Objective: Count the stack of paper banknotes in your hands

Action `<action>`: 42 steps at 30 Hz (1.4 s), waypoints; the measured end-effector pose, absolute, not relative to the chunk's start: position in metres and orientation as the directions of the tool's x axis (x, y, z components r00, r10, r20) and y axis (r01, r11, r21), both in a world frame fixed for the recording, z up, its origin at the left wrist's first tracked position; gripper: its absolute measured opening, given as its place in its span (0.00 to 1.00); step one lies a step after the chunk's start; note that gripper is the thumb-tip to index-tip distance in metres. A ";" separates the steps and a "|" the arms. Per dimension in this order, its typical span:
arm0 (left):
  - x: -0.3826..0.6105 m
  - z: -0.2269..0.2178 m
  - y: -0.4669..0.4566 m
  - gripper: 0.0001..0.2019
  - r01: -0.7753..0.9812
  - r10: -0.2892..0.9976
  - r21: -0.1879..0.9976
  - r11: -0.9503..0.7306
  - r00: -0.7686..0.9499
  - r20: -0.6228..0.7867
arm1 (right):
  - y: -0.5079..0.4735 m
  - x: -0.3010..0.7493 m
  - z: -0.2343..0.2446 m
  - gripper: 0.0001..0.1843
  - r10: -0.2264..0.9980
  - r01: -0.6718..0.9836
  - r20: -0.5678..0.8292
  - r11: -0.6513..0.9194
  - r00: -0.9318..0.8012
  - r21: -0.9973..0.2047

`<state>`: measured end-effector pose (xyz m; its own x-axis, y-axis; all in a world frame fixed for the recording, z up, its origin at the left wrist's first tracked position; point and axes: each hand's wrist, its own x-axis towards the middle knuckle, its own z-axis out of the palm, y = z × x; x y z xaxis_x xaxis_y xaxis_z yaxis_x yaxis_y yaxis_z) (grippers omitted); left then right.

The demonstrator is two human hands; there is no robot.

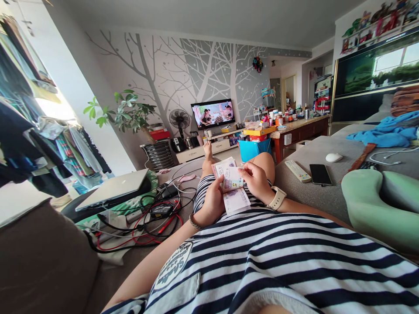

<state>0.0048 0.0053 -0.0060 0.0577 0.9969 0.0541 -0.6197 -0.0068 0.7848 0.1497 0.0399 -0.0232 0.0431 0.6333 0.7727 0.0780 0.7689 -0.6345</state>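
I lie back on a grey sofa [314, 192] in a striped shirt, legs stretched out. My left hand [212, 200] grips a stack of banknotes [233, 187] from below, folded over its fingers. My right hand [257, 179], with a white watch on the wrist, pinches the upper edge of the top note. Both hands meet over my lap, close together.
A remote [297, 171], a black phone [320, 174] and a white mouse [334, 157] lie on the sofa at right, by a green cushion [376, 205]. A laptop [114, 188] and tangled cables [153, 213] sit at left. A television [212, 113] plays ahead.
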 end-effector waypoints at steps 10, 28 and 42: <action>0.007 -0.003 0.004 0.23 -0.618 0.998 0.786 -0.030 0.030 0.061 | 0.032 0.152 -0.021 0.23 0.585 0.014 0.811 0.811 -0.007 -0.585; 0.011 0.006 -0.004 0.22 -0.606 0.996 0.794 0.053 0.086 -0.002 | 0.034 0.150 -0.020 0.26 0.586 0.089 0.810 0.808 -0.022 -0.582; 0.011 0.005 -0.004 0.24 -0.617 0.997 0.787 -0.001 0.056 0.046 | 0.027 0.152 -0.018 0.17 0.534 0.120 0.842 0.843 -0.073 -0.524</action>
